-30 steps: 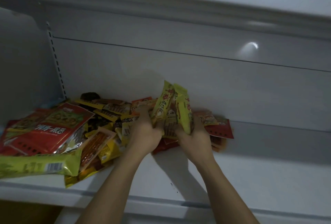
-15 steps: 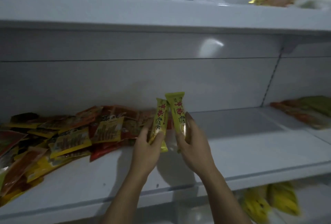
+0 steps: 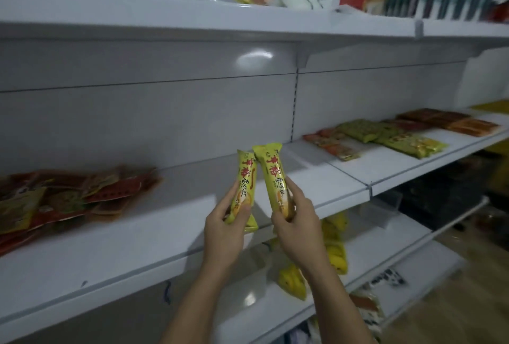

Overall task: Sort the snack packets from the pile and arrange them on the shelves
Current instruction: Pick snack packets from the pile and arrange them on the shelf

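Holding one yellow packet in each hand marks the transfer step: two items are out of the pile and not yet placed. The left hand grips the left packet at its lower half, fingers curled round the wrapper and thumb across the front. The right hand grips the right packet the same way, fingers clamped on its lower half. Both packets stand nearly upright at frame centre, their tops leaning together. They carry the same print and appear to be one product.

The pile lies at the left of the frame on the middle shelf, well apart from the hands. Sorted rows lie flat at the right of the frame on the same level, in orange, green and brown groups. Yellow packets lie on the lower shelf, just below and right of the hands. Whether they are the same product cannot be told.

Next move, as a judgement: select the destination. The yellow group on the lower shelf is the likely match. The move calls for lowering both hands past the middle shelf edge, laying the packets flat beside that group in line with it, then releasing. Maintain grip until each packet rests on the shelf, as slick wrappers can slip. Much of the pile is unsorted.
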A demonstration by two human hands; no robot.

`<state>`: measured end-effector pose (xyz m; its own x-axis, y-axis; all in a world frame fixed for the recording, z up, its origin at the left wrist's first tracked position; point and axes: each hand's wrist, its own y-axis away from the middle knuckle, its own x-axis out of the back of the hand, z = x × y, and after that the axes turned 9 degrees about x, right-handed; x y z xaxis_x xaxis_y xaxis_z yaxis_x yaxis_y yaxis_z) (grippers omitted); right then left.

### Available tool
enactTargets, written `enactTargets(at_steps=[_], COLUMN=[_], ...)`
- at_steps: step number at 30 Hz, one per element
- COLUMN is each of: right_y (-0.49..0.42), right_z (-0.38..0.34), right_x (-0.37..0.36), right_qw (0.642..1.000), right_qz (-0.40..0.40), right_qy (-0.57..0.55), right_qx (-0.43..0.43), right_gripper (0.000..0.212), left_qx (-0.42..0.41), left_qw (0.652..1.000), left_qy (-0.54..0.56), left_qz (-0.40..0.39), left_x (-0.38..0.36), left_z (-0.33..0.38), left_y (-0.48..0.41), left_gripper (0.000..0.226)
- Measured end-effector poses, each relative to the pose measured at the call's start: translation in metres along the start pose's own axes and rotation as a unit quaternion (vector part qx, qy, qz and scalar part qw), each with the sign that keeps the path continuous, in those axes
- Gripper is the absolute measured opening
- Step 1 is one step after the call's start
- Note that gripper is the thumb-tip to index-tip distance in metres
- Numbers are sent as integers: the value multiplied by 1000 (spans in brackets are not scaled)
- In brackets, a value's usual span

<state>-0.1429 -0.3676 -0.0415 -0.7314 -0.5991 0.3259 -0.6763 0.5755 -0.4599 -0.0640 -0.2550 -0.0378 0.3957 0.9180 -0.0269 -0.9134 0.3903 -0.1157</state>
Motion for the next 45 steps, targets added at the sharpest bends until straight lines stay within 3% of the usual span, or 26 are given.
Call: enactTargets(at_steps=[6, 13, 28, 35, 45], right_y=[17, 37, 33, -11, -125], right_z=[32, 51, 91, 141, 214], right_x=[79, 157, 255, 296, 333], right_qw=[996, 989, 959, 949, 956], right_qz=[85, 115, 228, 236, 155], right_qy=[21, 67, 117, 152, 215], right_qx=[-18, -64, -124, -141, -121], right_gripper=[58, 59, 55, 53, 51], left_qx=[-4, 38, 104, 121, 126], left_qw=[999, 995, 970, 965, 975], left_qy=[9, 62, 109, 104, 63], left_qz=[-49, -75, -193, -209, -173], left_x=[-79, -158, -273, -348, -436], left_z=[-5, -6, -16, -31, -41], left_y=[25, 49, 44, 7, -86], left_gripper=[42, 22, 27, 42, 53])
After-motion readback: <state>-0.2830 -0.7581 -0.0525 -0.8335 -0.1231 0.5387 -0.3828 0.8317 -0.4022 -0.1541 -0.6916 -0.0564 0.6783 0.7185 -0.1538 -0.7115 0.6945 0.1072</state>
